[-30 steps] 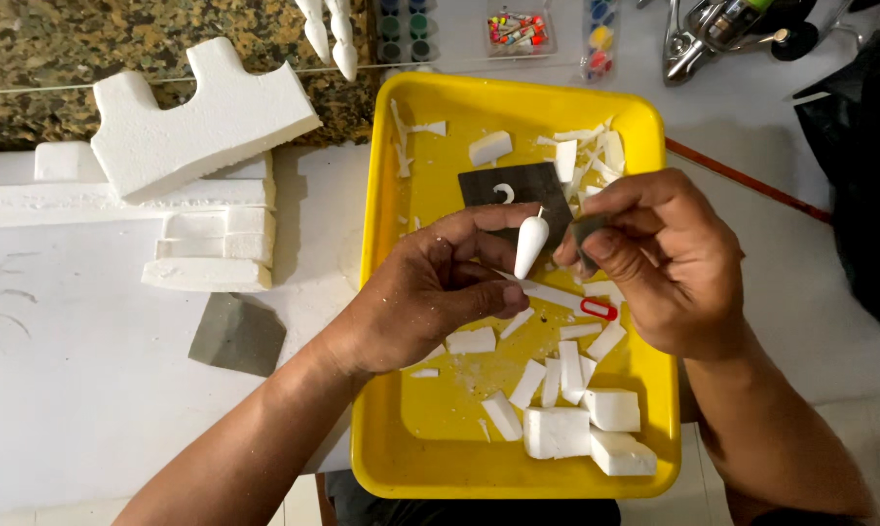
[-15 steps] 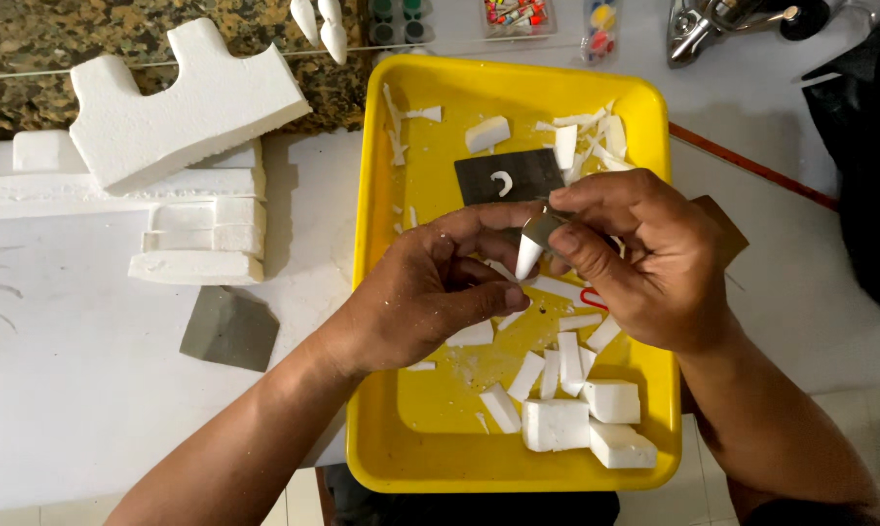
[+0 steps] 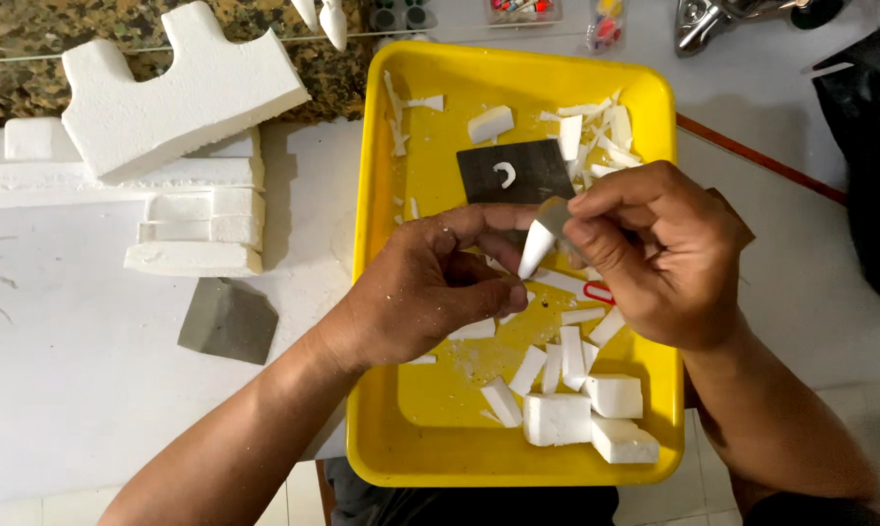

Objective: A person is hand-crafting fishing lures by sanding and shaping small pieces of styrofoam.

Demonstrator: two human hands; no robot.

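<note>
White tabletop [image 3: 60, 409] takes up most of the view, with a speckled stone counter [image 3: 31, 39] along its far edge. On the table to your left sits a stack of white foam blocks [image 3: 182, 97]: a big notched piece lying over flat slabs, and a grey sandpaper sheet [image 3: 227, 319] lying just in front of it.

Yellow plastic tray [image 3: 381, 156] is centred under your hands. Inside it: a dark sandpaper square [image 3: 513, 170] toward the far end, foam offcuts [image 3: 596, 131] scattered at the far right corner, three chunkier foam cubes [image 3: 581, 419] at the near right, and thin strips between.

Your left hand [image 3: 430, 287] is closed around the base of a small white foam cone [image 3: 535, 251], thumb and fingers pinching it, rounded tip pointing up and away from you. The cone sits above the tray's middle, between both hands.

Your right hand [image 3: 659, 253] is closed in a pinch on a small grey scrap of sandpaper [image 3: 555, 216], which is pressed against the cone's upper side.

A small red clip [image 3: 599, 291] lies in the tray just under your right hand. Two more finished cones [image 3: 321, 18] stand at the top edge, near paint pots [image 3: 401, 14].
</note>
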